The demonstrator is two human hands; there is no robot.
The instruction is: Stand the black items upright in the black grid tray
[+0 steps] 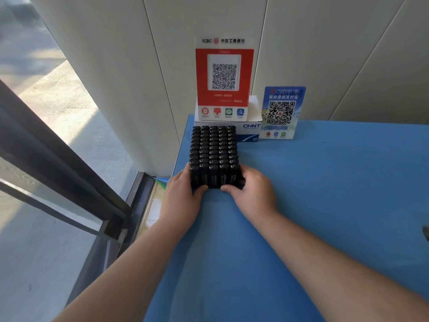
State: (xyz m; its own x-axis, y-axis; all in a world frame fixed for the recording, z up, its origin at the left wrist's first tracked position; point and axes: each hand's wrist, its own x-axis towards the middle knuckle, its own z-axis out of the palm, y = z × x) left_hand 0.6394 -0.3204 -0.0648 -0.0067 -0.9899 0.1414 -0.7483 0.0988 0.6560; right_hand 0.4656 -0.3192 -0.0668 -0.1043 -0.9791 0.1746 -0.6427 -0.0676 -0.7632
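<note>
Several black items (214, 147) stand upright in tight rows, filling the black grid tray (214, 185), whose near edge barely shows beneath them. The block sits at the far left of the blue table. My left hand (183, 194) grips its near left corner, thumb on the front face. My right hand (251, 189) grips its near right corner, thumb on the front and fingers around the side. Both hands hold the tray by its near end.
The blue table (313, 194) stretches right and toward me. Behind the tray lies a white CHNT box (250, 130) with a red QR sign (224, 77) on it, and a blue QR card (282, 112) to its right. The table's left edge drops beside a window frame (69, 170).
</note>
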